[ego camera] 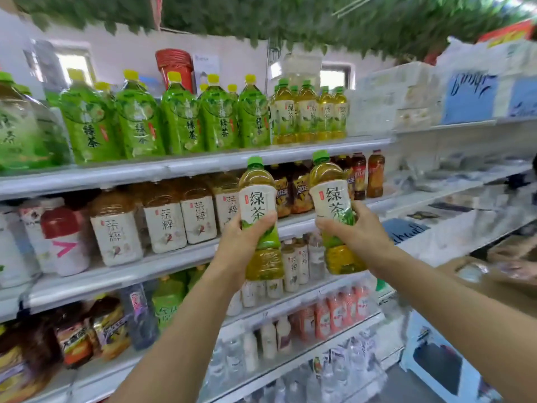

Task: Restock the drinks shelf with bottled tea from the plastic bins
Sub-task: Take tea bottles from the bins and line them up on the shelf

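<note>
Left hand fingers: the left hand [242, 237] is curled around the middle of the left tea bottle [261, 219], with the thumb across the white label.
Right hand fingers: the right hand [356, 231] grips the right tea bottle [334, 216] around its middle, fingers wrapped over the label.
Left tea bottle: upright, green cap on top, yellow-green tea inside; it is held in the air in front of the second shelf [174, 254].
Right tea bottle: leaning a little to the left, just beside the other bottle but apart from it, also in front of the shelves.
Same tea on shelf: a group of small green tea bottles [309, 113] of the same kind stands at the right end of the top shelf [189, 167].
Neighbours: big green bottles [180, 117] fill the top shelf to the left; brown tea jugs [165, 222] stand on the second shelf behind the left hand.
Lower shelves: many small drinks, blurred.
</note>
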{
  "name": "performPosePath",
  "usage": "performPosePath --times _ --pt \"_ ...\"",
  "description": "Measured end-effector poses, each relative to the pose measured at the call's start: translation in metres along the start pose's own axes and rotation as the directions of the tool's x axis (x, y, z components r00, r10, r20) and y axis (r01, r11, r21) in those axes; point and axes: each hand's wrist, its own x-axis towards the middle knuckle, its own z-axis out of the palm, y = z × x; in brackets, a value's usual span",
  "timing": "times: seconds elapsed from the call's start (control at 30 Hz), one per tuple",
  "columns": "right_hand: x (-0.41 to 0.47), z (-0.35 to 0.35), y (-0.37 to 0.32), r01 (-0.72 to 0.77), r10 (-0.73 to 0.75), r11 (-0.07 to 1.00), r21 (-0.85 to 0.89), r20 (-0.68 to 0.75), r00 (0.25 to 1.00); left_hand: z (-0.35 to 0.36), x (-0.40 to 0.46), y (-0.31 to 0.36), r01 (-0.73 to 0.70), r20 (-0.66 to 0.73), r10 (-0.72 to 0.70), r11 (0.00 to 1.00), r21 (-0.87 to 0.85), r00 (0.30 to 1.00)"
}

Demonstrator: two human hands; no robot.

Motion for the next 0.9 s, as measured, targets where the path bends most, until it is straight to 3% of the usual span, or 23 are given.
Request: performPosePath --times 0.43,0.57,0.73,0.9 --pt "0.23 -0.034 0.013 0.111 -0.111 0.994 0.006 0.019 0.994 0.067 0.177 0.019 -0.165 -0.108 0.171 0.984 0.062 0.979" --pt "0.299 -0.056 0.017 0.157 -0.157 0.988 -0.006 -0.073 0.985 0.09 0.225 0.023 -0.202 -0.125 0.209 0.977 0.065 0.97" --pt "0.364 -0.087 0.012 0.242 -0.208 0.961 0.135 -0.223 0.952 0.124 0.262 0.024 -0.236 -0.125 0.242 0.97 0.06 0.962" --pt "0.426 -0.102 0.0 0.303 -0.258 0.889 0.343 -0.17 0.951 0.153 0.291 0.022 -0.294 -0.206 0.3 0.954 0.057 0.932"
